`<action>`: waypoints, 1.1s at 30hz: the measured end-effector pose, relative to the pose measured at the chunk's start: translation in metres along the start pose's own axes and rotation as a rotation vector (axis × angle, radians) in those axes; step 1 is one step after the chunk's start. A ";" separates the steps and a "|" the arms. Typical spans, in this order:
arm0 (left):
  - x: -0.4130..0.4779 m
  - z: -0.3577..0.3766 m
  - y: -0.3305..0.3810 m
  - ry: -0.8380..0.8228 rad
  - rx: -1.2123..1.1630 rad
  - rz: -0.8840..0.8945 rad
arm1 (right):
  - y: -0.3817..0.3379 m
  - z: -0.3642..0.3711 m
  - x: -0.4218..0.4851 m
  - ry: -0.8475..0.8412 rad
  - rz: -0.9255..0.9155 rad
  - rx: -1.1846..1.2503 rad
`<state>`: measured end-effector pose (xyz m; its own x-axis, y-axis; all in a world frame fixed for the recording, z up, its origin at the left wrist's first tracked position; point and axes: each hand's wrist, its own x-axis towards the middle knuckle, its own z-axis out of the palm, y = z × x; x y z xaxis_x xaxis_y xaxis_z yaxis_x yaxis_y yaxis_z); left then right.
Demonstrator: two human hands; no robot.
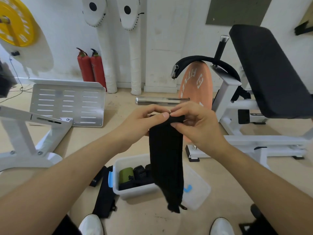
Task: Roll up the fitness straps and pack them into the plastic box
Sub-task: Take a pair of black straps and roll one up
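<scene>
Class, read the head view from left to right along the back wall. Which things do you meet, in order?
Yellow weight plate → red fire extinguishers → left white pad → right white pad → orange weight plate → black bench pad.

We face a white wall (pixel 160 39), tan floor (pixel 118 106), two red fire extinguishers (pixel 91 68), and a black padded bench (pixel 271 70).

The left hand (pixel 144 122) and right hand (pixel 199 126) are bare, and so are both forearms out to the picture's edge. The thumbnails are cut short. Near 6 o'clock are a white left shoe (pixel 91 224) and a white right shoe (pixel 221 226). Dark trouser fabric (pixel 67 226) shows at 7 o'clock.
</scene>
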<state>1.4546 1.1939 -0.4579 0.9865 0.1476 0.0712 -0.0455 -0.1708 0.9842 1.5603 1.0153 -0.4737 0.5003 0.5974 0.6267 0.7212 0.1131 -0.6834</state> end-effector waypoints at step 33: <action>-0.001 0.000 0.000 0.022 0.006 -0.070 | -0.005 -0.006 0.004 0.000 0.183 0.156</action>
<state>1.4539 1.1943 -0.4582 0.9835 0.1809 0.0062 0.0242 -0.1650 0.9860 1.5612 1.0125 -0.4656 0.6156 0.6196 0.4870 0.5356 0.1244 -0.8353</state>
